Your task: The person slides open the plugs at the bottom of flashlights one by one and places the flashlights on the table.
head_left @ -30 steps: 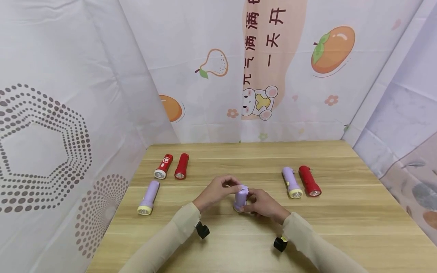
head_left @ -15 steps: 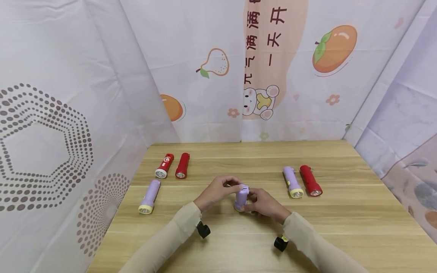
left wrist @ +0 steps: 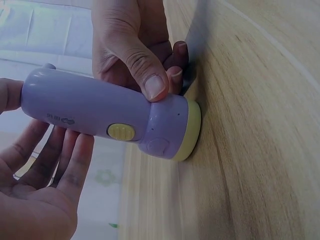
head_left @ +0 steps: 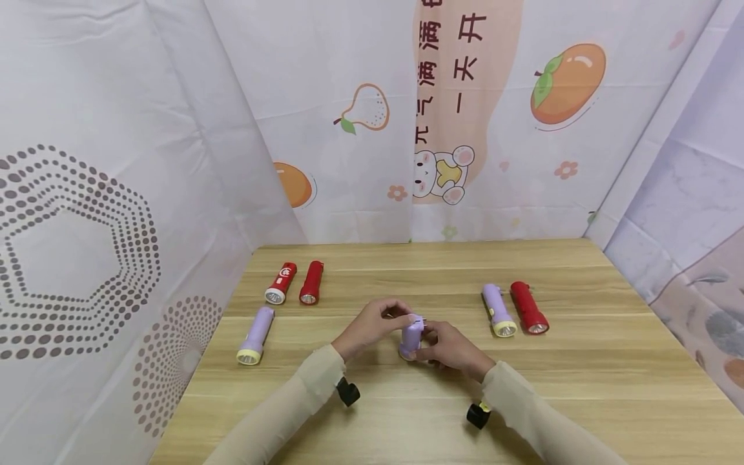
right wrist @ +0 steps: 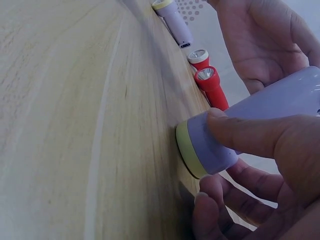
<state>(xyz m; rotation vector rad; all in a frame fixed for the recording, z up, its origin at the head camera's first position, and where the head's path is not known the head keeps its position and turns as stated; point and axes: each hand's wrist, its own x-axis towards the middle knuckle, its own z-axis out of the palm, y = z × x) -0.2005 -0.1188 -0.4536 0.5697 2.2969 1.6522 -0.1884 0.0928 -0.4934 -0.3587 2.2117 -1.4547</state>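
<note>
A lilac flashlight with a pale yellow rim stands upright, lens end down, on the wooden table. My left hand holds it near its tail end: in the left wrist view the thumb lies over the end and the fingers touch the body's side. Lower down, my right hand grips the flashlight's head, its thumb pressed on the lilac collar above the rim. A yellow slide switch faces the left wrist camera. The lens is hidden against the table.
To the left lie a red-and-white flashlight, a red flashlight and another lilac flashlight. On the right, a lilac flashlight lies beside a red flashlight. A printed curtain hangs behind the table.
The view shifts very slightly. Both hands keep the same hold on the lilac flashlight, and nothing else visibly moves.
</note>
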